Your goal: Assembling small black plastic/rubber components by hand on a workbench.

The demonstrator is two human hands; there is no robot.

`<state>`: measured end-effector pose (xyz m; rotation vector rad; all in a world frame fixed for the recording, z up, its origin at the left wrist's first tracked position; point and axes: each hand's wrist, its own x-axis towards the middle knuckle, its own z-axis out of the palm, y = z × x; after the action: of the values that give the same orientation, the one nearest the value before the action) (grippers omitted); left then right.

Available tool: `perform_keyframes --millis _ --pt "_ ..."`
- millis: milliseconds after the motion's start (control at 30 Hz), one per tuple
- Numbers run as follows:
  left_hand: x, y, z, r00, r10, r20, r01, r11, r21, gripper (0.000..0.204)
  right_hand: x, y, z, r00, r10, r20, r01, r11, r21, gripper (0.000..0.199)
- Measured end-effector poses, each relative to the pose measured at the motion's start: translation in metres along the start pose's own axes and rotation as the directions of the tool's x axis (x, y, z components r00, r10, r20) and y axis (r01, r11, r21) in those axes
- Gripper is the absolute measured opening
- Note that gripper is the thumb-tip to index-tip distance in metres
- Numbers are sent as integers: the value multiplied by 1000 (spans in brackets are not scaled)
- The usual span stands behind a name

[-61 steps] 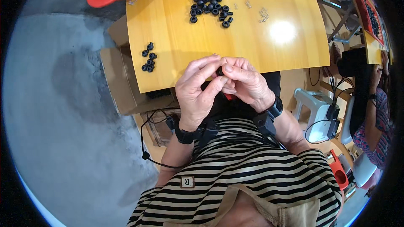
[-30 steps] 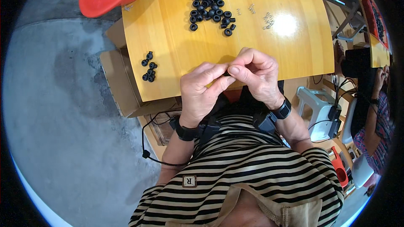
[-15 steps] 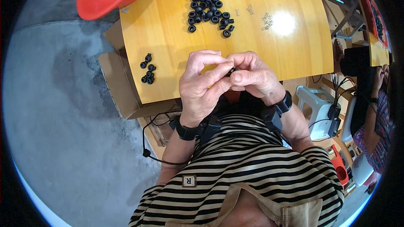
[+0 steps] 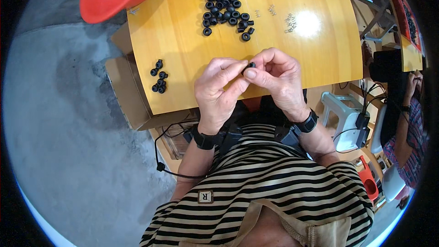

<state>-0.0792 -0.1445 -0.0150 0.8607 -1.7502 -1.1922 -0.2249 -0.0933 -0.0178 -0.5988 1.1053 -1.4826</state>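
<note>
Above the table's near edge, my left hand (image 4: 221, 89) and my right hand (image 4: 280, 77) meet fingertip to fingertip. Between them they pinch one small black plastic part (image 4: 251, 65), mostly covered by the fingers. Beyond my hands lies a cluster of black ring-shaped parts (image 4: 224, 11) with a few round and cylindrical ones among them. To the left is a small group of black pieces (image 4: 158, 77), which look like joined parts. Tiny silvery pieces, perhaps springs or screws, form a little pile (image 4: 290, 22) to the right of the rings.
A red basin (image 4: 103, 0) with more black pieces stands at the table's far left corner. Below the left edge is an open cardboard box (image 4: 130, 93). A white stool (image 4: 340, 119) and cables are to my right, where another person's arm (image 4: 404, 137) shows at a second table.
My fingertips have shifted, and the black part shows more clearly between them. My right fingers have spread a little and risen. The pieces on the table lie as before.
</note>
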Motion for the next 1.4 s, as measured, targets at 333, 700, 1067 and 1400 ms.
perform_keyframes --millis 333,700,1067,1400 --pt "0 -6 -10 987 -160 -28 156 983 -97 32 5 -1 -11 997 9 80 -12 999 31 20" --pt "1 -10 -14 994 -109 26 111 991 -69 35 7 -1 -12 994 22 109 -22 1000 2 19" --pt "-2 -9 -9 993 -105 62 110 990 -93 35 0 -1 -18 995 -64 78 72 991 -111 16" --pt "-6 -5 -8 994 -73 78 79 994 -75 36 -6 -4 -15 998 20 55 -23 998 61 15"
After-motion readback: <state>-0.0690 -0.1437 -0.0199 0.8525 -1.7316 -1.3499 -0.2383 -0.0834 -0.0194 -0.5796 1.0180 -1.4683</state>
